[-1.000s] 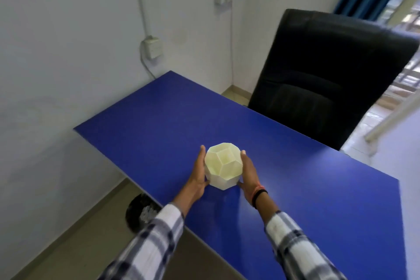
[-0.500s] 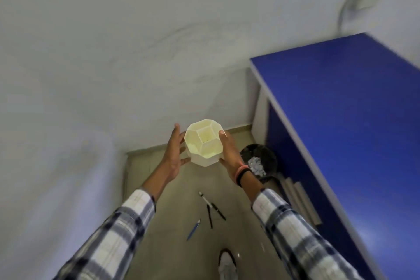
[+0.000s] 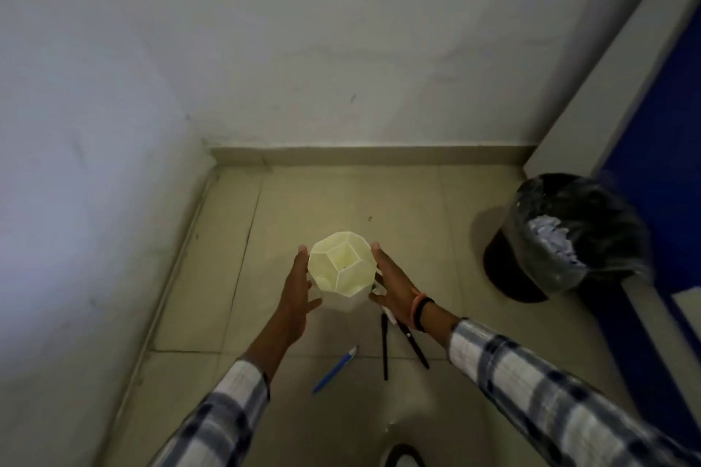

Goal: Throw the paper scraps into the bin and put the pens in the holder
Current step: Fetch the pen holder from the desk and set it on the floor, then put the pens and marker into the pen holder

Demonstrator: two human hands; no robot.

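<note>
The paper half of the job looked done. The bin [image 3: 561, 235] stood on the floor [image 3: 417, 201] by the blue desk [image 3: 660, 148], with white paper scraps [image 3: 554, 244] piled inside its black liner, and you had no loose scraps showing on the tiles, save perhaps a small white bit just under your right hand, too small to tell. The pens were what remained.

You had the pale faceted holder [image 3: 340, 263] between both palms, mouth up and slightly tilted. Your left hand [image 3: 297, 294] pressed its left side with fingers spread flat, and your right hand [image 3: 394, 286] cupped the right side the same way. Whether it was resting on the floor or just above it, I could not tell. Its compartments appeared empty.

Three pens lay on the tiles below the holder, toward you. The blue pen [image 3: 334, 370] sat between your forearms, clear of both hands. The two black pens [image 3: 385, 347] crossed near their tops just beside your right wrist, one partly hidden under it. None had gone into the holder, so that part looked not yet begun.
</note>
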